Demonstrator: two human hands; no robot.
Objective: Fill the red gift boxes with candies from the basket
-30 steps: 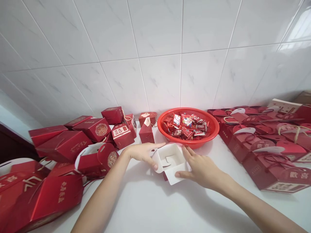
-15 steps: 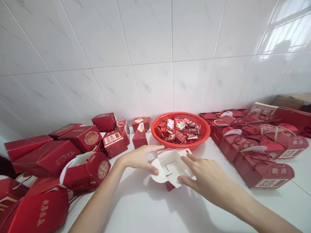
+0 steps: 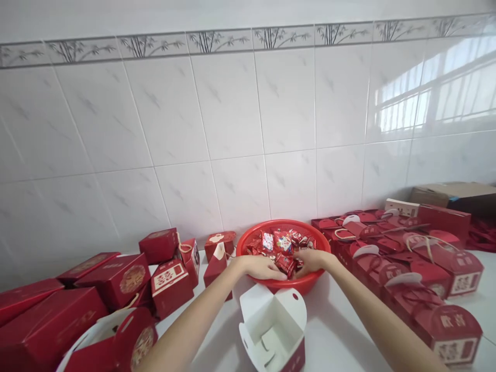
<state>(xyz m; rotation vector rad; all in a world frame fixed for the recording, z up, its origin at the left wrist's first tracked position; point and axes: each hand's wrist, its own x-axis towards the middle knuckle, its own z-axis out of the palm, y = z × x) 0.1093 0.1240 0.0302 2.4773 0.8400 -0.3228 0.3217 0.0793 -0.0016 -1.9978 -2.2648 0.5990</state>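
Observation:
Both my hands reach into a red plastic basket (image 3: 248,231) of wrapped candies (image 3: 283,242). My left hand (image 3: 263,266) lies at the basket's near left side, its fingers stretched onto the candies. From the right comes my right hand (image 3: 311,261), thumb and fingers apart among the candies, their tips partly hidden. Between my forearms an open gift box (image 3: 276,333), white inside and red outside, stands on the white tabletop with its flaps spread. Its inside shows only folded bottom tabs.
Red gift boxes (image 3: 112,279) crowd the left side, one with its top open (image 3: 116,341). Several handled boxes (image 3: 434,310) stand in rows at the right. A cardboard box (image 3: 457,194) sits at the far right, and a tiled wall (image 3: 240,196) closes the back.
Both hands have left the gift box's flaps and moved forward into the candy basket. The box now stands open on its own. My view has tilted up.

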